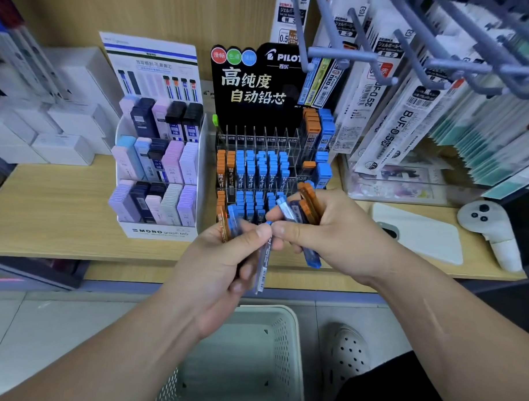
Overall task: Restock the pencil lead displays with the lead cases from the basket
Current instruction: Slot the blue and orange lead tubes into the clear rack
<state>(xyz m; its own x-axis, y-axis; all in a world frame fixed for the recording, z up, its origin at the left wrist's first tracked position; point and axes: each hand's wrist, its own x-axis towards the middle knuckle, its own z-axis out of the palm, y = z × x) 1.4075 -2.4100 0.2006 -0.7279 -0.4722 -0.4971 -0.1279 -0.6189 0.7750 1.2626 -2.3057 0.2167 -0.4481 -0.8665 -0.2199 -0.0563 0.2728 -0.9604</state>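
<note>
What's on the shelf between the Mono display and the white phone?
The black Pilot display, stocked with blue and orange lead cases, as the head view shows.

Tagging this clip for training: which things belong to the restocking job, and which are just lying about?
Job: left hand, right hand, the lead cases both hold, Pilot display, Mono display, basket.
Lying about: phone, controller, white boxes, hanging refills.

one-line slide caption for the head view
Left hand and right hand hold lead cases before the Pilot display, basket below.
</note>
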